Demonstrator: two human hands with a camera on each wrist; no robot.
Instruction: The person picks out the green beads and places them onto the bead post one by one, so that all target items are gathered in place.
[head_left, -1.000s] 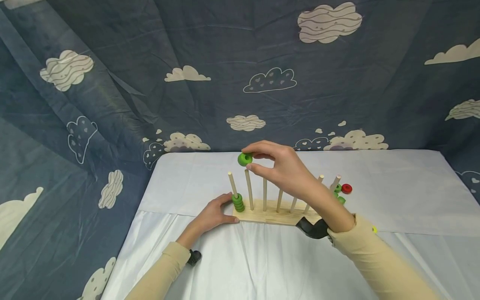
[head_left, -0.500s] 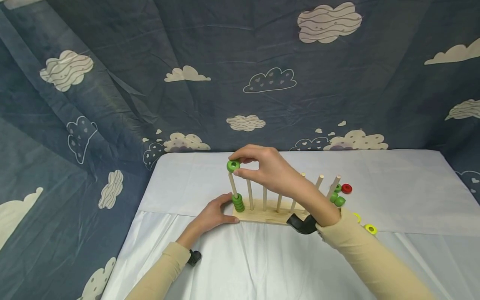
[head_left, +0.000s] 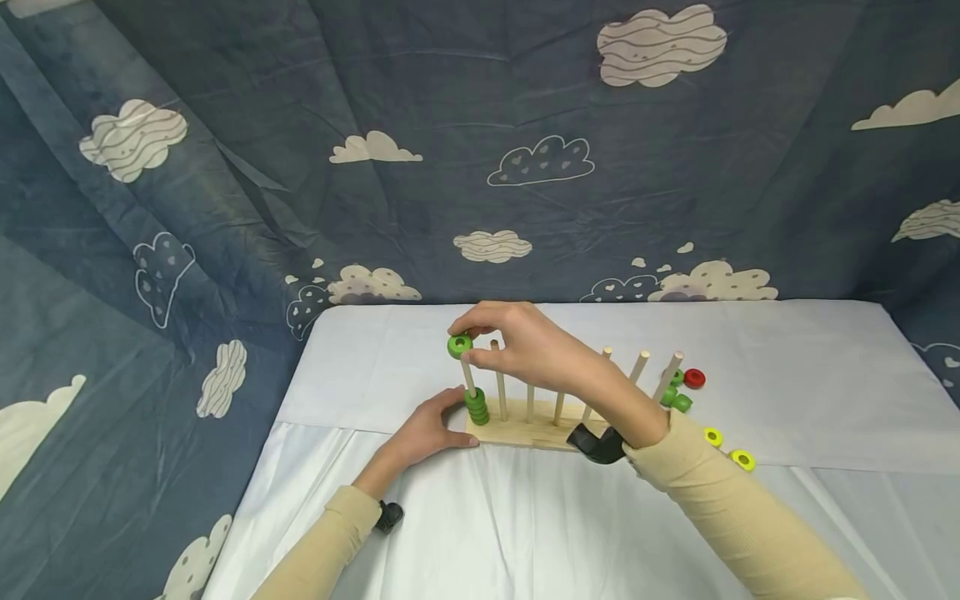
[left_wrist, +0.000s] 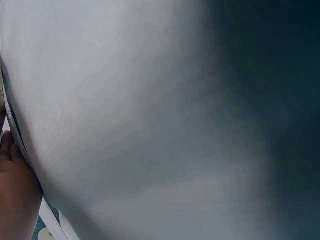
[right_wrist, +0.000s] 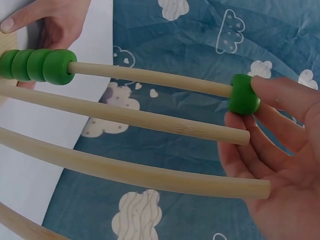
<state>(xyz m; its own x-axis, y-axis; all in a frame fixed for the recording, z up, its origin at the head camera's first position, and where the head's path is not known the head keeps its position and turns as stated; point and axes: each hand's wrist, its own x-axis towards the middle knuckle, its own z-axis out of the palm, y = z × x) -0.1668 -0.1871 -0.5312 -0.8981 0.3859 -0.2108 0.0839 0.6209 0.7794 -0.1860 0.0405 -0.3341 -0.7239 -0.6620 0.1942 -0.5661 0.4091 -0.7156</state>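
Note:
A wooden peg rack, with a pale base and a row of upright pegs, stands on the white cloth. Several green beads are stacked low on its leftmost peg. My right hand pinches another green bead between thumb and fingers, at the top of that same peg. In the right wrist view the peg's tip meets this bead. My left hand holds the left end of the base, thumb at the front and fingers behind. The left wrist view is mostly blurred cloth, with part of a hand at its edge.
Right of the rack lie loose beads: a red one, several green ones partly behind the last peg, and yellow ones. A dark blue curtain with clouds hangs behind the white-covered table.
My right hand has moved left and slightly down, bringing the green bead from above the second peg to the leftmost peg's top. My left hand has stayed at the base.

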